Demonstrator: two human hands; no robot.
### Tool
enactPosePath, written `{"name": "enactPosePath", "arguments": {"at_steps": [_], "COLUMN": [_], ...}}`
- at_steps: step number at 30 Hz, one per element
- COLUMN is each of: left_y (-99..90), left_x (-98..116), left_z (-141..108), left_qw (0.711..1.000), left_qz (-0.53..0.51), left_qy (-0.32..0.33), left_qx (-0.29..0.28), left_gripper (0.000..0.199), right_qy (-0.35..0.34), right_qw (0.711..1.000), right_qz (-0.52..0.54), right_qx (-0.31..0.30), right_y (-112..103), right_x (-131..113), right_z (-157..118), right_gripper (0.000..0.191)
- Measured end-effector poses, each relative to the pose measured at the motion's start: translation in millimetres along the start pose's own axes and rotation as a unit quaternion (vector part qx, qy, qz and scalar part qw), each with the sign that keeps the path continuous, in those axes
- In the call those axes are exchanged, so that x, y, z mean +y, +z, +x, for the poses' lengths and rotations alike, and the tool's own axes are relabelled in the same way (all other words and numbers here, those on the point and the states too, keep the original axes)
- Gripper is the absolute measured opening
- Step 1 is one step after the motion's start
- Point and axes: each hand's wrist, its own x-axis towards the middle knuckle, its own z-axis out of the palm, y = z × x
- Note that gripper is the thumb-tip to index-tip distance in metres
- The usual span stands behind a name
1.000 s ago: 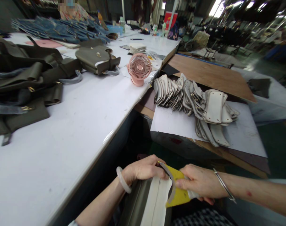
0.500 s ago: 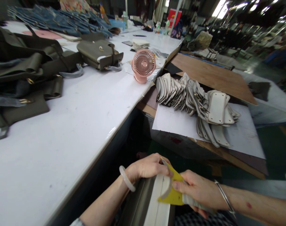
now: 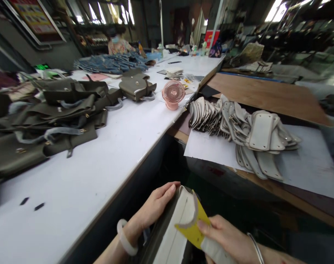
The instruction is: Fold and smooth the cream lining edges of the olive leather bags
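Note:
An olive-green bag (image 3: pixel 162 231) with a pale off-white panel (image 3: pixel 171 234) along it lies at the bottom centre, low beside the table edge. My left hand (image 3: pixel 158 205), with a white bangle at its wrist, grips the bag's far left edge, thumb against the olive side. In my right hand (image 3: pixel 224 234) is a yellow scraper-like tool (image 3: pixel 193 229) with a concave curved edge and a pale wrapped handle (image 3: pixel 215 251). Its yellow blade rests over the off-white panel, its thumb-side pressed by my thumb. The bag's lower part is out of frame.
The white table (image 3: pixel 106 179) runs along the left, carrying olive bags (image 3: pixel 73 121), a pink fan (image 3: pixel 173 93) and two small black pieces (image 3: pixel 39 206). Stacked pale panels (image 3: pixel 262 130) lie on a board at right. A person (image 3: pixel 119 44) is at the far end.
My left hand has left the yellow tool's far side and moved left onto the bag's edge. My right hand with the tool has shifted slightly down and left. The head view has lifted.

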Motion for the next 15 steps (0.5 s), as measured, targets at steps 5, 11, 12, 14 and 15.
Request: {"name": "enactPosePath", "arguments": {"at_steps": [5, 11, 12, 14, 15], "left_y": [12.8, 21.0, 21.6, 22.5, 22.9], "left_x": [-7.2, -2.2, -0.9, 1.1, 1.8], "left_z": [-23.3, -20.8, -20.5, -20.5, -20.6], "left_qw": [0.997, 0.997, 0.997, 0.997, 0.997], "left_qz": [0.021, 0.038, 0.041, 0.05, 0.052], "left_qy": [-0.025, -0.026, -0.022, -0.025, -0.029], "left_qx": [0.064, 0.063, 0.06, 0.057, 0.055], "left_gripper": [0.062, 0.059, 0.057, 0.055, 0.054], "right_qy": [-0.162, -0.194, -0.204, -0.229, -0.236], "right_qw": [0.97, 0.962, 0.96, 0.956, 0.957], "right_qz": [0.052, 0.029, 0.019, 0.022, 0.032], "right_qx": [0.172, 0.187, 0.191, 0.183, 0.163], "right_y": [-19.0, -10.7, -8.8, -8.7, -10.6], "right_x": [-11.6, -19.5, -16.3, -11.1, -10.5], "right_z": [-9.1, 42.4, 48.3, 54.2, 55.2], "right_gripper": [0.067, 0.065, 0.064, 0.059, 0.057]}}
